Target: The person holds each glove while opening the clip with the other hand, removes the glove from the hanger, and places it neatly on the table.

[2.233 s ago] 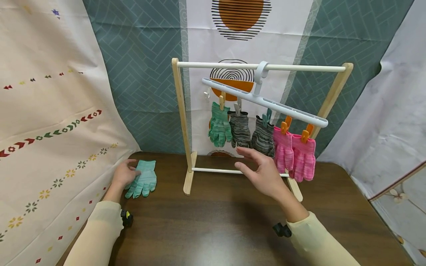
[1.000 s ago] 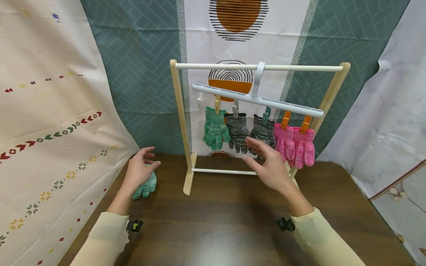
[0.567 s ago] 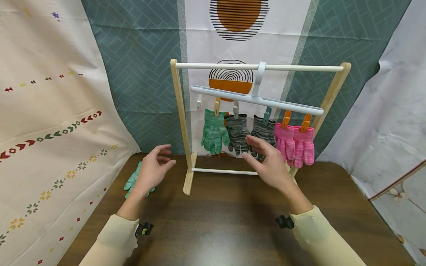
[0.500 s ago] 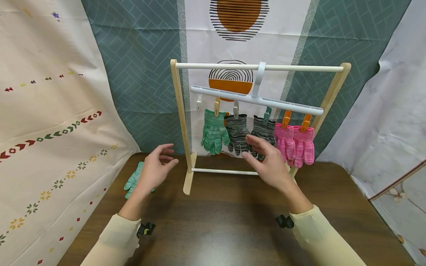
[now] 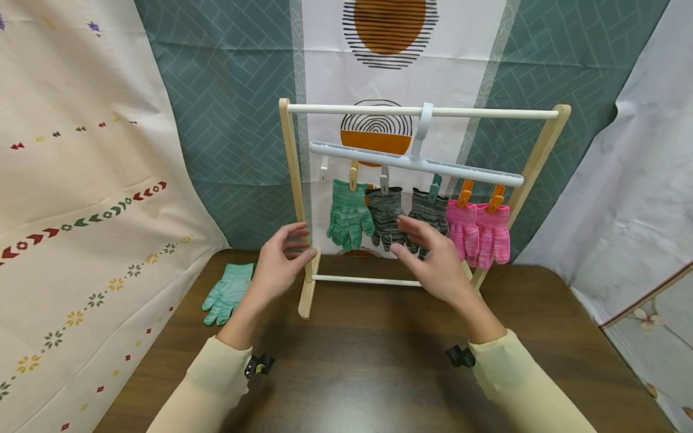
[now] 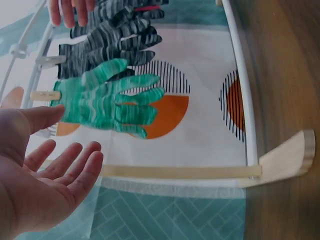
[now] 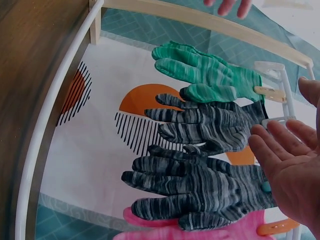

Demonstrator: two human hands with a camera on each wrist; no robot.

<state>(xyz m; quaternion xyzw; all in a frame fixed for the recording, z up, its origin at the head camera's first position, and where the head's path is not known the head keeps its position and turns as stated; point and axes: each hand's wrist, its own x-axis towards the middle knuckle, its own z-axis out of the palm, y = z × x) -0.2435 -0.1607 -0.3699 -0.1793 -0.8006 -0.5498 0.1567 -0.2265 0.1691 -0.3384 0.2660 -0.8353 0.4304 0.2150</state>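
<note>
Holding the left hand [image 5: 281, 255] beside the left post [image 5: 291, 156] of the wooden rack [image 5: 543, 150], with fingers released and loosely bent, gripping nothing and hiding a stretch of that post. Holding the right hand [image 5: 433, 258] just as relaxed, grasping nothing, before the left grey glove [image 5: 385, 210] and the right grey glove [image 5: 429, 207], covering part of the latter and leaving contact impossible to tell. Blocking also the right end of the lower bar [image 5: 363, 279]. Seeing a mint glove [image 5: 227, 288] lying flat on the tabletop [image 5: 352, 349], left of the rack, partly covered by the left forearm [image 5: 243, 319]. Losing both sleeves [image 5: 208, 379] at the bottom edge of the head view. Catching only fingertips of the opposite hand at the top of each wrist view, and only part of the pink gloves [image 5: 492, 234] at the bottom of the right one. Finding the hanger [image 5: 373, 155] hooked over the top rail [image 5: 352, 109] and bearing, left to right, a white clip [image 5: 324, 169], a tan clip [image 5: 353, 176] with the green glove [image 5: 348, 213], a grey clip [image 5: 385, 180] and a teal clip [image 5: 435, 187] with the grey pair, and orange clips [image 5: 465, 193] with the overlapping pink ones.
</note>
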